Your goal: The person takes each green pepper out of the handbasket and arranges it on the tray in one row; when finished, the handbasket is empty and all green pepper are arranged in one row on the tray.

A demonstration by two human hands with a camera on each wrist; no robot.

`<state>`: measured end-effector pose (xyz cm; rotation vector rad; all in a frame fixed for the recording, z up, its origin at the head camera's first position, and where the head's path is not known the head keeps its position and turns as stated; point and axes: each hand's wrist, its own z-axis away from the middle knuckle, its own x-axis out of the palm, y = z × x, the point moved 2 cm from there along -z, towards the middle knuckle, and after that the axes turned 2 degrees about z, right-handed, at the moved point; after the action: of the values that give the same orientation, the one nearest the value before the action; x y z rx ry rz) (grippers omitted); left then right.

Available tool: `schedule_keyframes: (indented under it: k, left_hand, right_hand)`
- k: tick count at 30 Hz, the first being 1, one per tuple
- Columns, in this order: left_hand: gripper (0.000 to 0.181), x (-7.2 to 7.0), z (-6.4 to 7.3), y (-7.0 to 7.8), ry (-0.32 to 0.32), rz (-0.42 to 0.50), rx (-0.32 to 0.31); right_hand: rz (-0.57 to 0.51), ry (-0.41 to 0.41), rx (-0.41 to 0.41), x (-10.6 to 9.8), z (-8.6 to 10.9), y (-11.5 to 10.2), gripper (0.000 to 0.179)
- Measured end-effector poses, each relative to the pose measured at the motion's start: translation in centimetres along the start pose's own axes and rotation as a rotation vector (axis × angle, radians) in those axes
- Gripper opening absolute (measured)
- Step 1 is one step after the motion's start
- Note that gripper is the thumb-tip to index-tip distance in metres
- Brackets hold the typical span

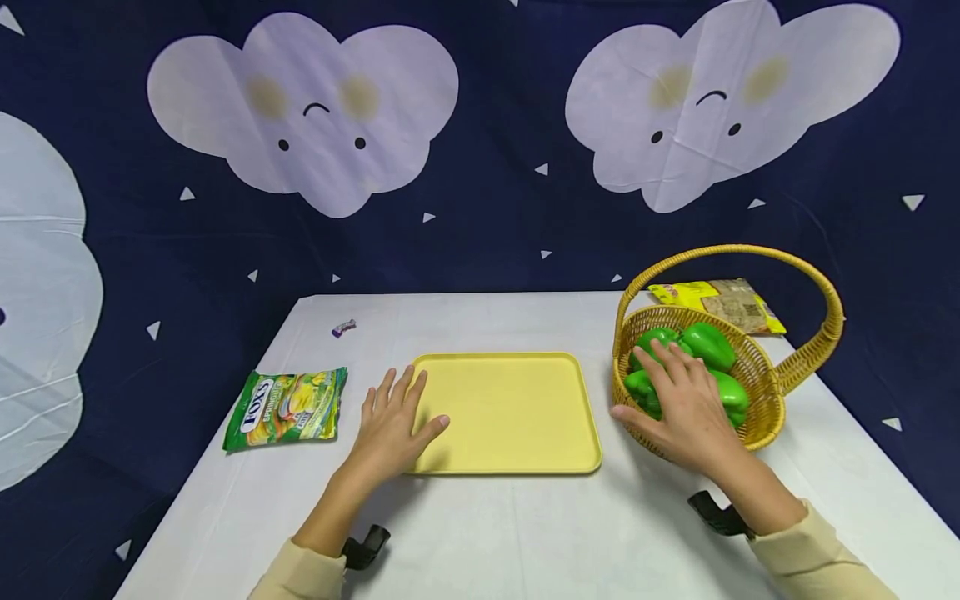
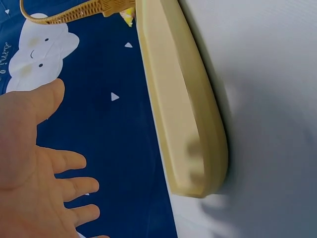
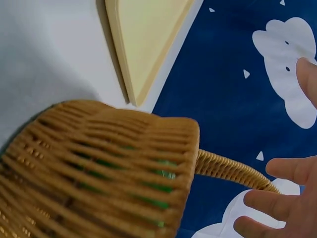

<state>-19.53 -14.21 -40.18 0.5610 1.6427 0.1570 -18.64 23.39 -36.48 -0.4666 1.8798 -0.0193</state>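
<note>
Head view: hands (image 1: 392,435) (image 1: 686,410) over white table (image 1: 517,537), navy backdrop (image 1: 502,125) behind.

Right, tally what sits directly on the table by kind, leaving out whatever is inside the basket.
Trays: 1, the yellow tray
Baskets: 1, the wicker basket
Bags: 2, the green bag and the yellow bag
Small wrapped pieces: 1, the purple wrapper
Total: 5
</note>
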Motion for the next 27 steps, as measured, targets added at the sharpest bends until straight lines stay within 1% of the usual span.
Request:
schedule_keyframes:
  k: [6, 13, 16, 20, 27]
  left_hand:
    - [0.076, -0.1, -0.1, -0.8, -0.016, 0.045, -0.003]
    - [0.074, -0.1, -0.3, -2.2, -0.045, 0.065, -0.012]
    - [0.073, -0.1, -0.4, -2.7, -0.046, 0.066, -0.002]
    - [0.072, -0.1, -0.5, -3.3, -0.05, 0.071, 0.018]
    - [0.069, 0.0, -0.6, -4.1, -0.101, 0.096, 0.023]
  right_hand:
    - [0.001, -0.015, -0.007, -0.5, -0.1, 1.0, 0.086]
    - [-0.031, -0.069, 0.001, -0.9, -0.1, 2.4, 0.084]
    - [-0.039, -0.076, -0.008, -1.1, -0.1, 2.9, 0.082]
    - [-0.019, -0.073, -0.037, -1.3, -0.2, 3.5, 0.079]
    - [-0.006, -0.106, -0.059, -1.4, -0.2, 4.4, 0.074]
